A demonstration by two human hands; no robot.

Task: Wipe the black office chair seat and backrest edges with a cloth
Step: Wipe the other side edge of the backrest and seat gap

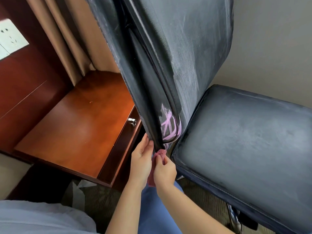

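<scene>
The black office chair fills the right of the head view, its dusty seat (244, 141) low on the right and its tall backrest (177, 48) rising in the middle. Pink chalk-like marks (168, 127) show at the backrest's bottom corner. A pink cloth (160, 153) is bunched against the lower end of the backrest edge. My right hand (164, 171) pinches the cloth just below that corner. My left hand (141, 159) lies with straight fingers along the backrest's back edge, next to the cloth.
A reddish wooden nightstand (76, 125) with a metal drawer knob (132, 121) stands close on the left of the chair. Beige curtains (70, 39) hang behind it. A wall socket panel (10, 38) is at far left. Dark carpet lies below.
</scene>
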